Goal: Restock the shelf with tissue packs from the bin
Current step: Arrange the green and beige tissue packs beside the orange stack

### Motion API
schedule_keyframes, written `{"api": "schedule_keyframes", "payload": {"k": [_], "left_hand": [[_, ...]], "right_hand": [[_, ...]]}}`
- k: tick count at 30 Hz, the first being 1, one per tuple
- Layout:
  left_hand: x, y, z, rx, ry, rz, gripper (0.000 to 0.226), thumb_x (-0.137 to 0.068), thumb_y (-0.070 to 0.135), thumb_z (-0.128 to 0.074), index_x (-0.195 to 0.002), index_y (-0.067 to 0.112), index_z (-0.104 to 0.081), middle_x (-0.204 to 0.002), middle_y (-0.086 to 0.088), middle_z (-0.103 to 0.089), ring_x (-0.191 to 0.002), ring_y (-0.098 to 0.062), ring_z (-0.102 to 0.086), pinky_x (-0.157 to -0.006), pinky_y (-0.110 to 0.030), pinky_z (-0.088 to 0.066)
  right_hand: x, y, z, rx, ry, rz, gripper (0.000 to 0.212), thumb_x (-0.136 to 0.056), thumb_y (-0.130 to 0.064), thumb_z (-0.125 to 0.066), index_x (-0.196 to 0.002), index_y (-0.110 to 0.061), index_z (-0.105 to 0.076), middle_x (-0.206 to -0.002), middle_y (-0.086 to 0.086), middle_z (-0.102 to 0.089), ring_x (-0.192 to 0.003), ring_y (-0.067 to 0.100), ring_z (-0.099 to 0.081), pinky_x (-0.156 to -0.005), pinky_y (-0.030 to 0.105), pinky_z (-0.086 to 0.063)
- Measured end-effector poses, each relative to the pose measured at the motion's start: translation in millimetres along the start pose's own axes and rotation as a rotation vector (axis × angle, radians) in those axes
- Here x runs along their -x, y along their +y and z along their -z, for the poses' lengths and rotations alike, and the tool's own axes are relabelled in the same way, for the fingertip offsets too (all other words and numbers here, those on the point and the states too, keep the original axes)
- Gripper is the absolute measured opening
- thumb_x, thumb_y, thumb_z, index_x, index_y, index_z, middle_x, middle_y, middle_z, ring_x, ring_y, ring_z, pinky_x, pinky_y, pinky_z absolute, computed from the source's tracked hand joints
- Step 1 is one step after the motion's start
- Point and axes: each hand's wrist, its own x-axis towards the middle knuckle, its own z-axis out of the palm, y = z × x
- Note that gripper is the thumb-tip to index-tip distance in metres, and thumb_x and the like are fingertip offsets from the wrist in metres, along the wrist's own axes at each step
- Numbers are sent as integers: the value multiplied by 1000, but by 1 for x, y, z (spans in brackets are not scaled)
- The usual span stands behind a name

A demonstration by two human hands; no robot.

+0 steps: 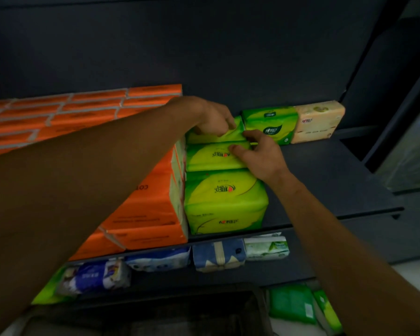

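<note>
A row of green tissue packs runs front to back on the dark shelf (325, 180): a front pack (224, 202), a middle pack (214, 157) and a rear pack (216, 137). My left hand (211, 116) reaches over from the left and pinches the rear pack's top edge. The fingers of my right hand (257, 151) curl over the right end of the rear and middle packs. The dark bin (155, 311) sits at the bottom of the view, and I cannot see its contents.
Orange tissue packs (83, 112) fill the shelf's left side. Another green pack (270, 126) and a beige pack (318, 121) stand at the back right. Mixed packs (218, 257) lie on the lower shelf. Green packs (301, 304) sit at bottom right.
</note>
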Motion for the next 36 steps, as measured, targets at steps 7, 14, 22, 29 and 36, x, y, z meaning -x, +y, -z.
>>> {"api": "schedule_keyframes", "payload": {"k": [7,14,22,29,36], "left_hand": [[-10,-4,-8,-176,100,-6,66,-81,20,-58,-143,33,-37,-145,-5,-43,-127,-27,-47,-105,-40,-41],[-14,-8,-9,-222,199,-12,70,-77,25,-73,-139,30,-39,-137,-10,-45,-122,-30,-48,-99,-40,-43],[-4,-3,-3,-161,356,-28,31,-73,12,-74,-60,25,-49,-95,-4,-53,-102,-29,-58,-90,-45,-50],[6,-3,-3,-140,334,-79,14,-78,11,-65,-68,19,-67,-85,0,-70,-89,-23,-66,-82,-32,-52],[15,-5,-3,-124,229,-95,35,-83,5,-52,-108,23,-69,-119,-4,-64,-107,-25,-60,-94,-35,-49]], "right_hand": [[-17,7,-1,-179,-23,-65,40,-95,-25,-57,-133,-13,-51,-116,-1,-55,-107,12,-52,-91,22,-40],[-38,13,-7,-565,-103,-334,37,-91,-37,-48,-115,-15,-65,-116,15,-67,-108,30,-63,-101,49,-47],[-31,13,-9,-756,-176,-320,37,-99,-39,-39,-109,-17,-66,-113,14,-68,-104,28,-65,-94,40,-52],[-22,15,2,-652,-169,-291,41,-100,-50,-32,-102,-23,-64,-116,9,-68,-109,25,-63,-97,41,-48],[-18,22,0,-649,-178,-292,44,-100,-51,-32,-103,-21,-63,-115,8,-68,-111,24,-63,-101,42,-47]]}}
